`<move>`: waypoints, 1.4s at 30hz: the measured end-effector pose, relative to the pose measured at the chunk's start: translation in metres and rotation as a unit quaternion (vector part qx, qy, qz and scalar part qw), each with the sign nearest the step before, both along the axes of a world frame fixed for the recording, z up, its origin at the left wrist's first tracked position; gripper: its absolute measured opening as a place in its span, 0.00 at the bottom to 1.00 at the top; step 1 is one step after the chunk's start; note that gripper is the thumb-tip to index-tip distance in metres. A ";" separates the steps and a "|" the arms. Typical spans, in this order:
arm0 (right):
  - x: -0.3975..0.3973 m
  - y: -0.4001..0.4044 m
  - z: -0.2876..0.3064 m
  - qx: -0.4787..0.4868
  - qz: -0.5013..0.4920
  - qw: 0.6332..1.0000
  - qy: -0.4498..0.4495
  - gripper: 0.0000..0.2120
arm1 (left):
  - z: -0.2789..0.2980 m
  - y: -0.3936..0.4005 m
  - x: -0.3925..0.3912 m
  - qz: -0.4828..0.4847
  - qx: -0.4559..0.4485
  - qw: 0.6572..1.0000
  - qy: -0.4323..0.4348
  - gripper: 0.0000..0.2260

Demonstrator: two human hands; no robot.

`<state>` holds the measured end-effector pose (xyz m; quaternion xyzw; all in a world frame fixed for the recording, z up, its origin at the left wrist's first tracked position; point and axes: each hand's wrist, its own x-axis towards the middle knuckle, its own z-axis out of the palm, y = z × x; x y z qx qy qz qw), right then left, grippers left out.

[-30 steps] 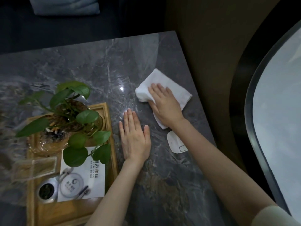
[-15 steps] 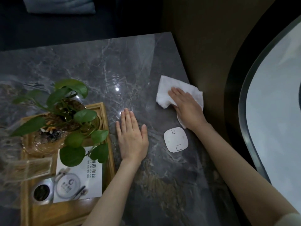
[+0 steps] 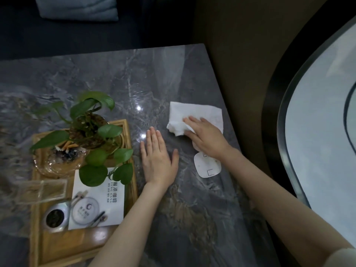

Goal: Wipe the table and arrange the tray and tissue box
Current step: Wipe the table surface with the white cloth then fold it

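- Table (image 3: 119,78): grey marble-patterned top, glossy, with light reflections near the centre.
- Right hand (image 3: 207,136): palm down on a white cloth (image 3: 194,116), fingers spread and pressing it flat against the table near the right edge. Nothing is pinched; the cloth is held by downward pressure, with one bunched corner under the fingers.
- Cloth: crumpled at its left side, flatter toward the right, lying wholly on the table.
- Left hand (image 3: 157,158): flat on the bare table, fingers straight and together, thumb out. It holds nothing and lies between the tray and the cloth, just beside the tray's right rim.
- White pad (image 3: 207,166): small, rounded-square, flat on the table, partly covered by the right wrist. What it is cannot be told.
- Tray (image 3: 57,245): wooden, rectangular, on the left part of the table, its long side running away from the viewer.
- On the tray: a leafy green plant (image 3: 92,128) in a glass bowl (image 3: 55,166) at the far end; cigarette butts visible at the bowl; a white printed card (image 3: 102,199) in the middle; a small round metal tin (image 3: 55,217) with dark contents beside the card.
- Clear box (image 3: 41,190): transparent, overlapping the tray's left rim; contents unclear.
- Tissue box: cannot be identified with certainty in this view.
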<state>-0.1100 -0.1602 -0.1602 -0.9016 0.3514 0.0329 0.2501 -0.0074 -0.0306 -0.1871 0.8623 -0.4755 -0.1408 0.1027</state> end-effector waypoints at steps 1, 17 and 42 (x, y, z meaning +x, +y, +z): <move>-0.004 0.004 0.008 0.024 -0.013 1.000 0.016 0.22 | 0.002 0.000 0.001 -0.005 0.005 1.000 0.006 0.34; -0.042 0.070 0.089 0.316 -0.368 0.827 -0.284 0.11 | 0.058 0.015 0.000 0.088 -0.011 0.864 0.496 0.38; 0.064 0.264 0.120 0.576 -0.131 0.785 -0.185 0.21 | 0.136 0.289 0.121 0.143 -0.176 0.725 0.651 0.28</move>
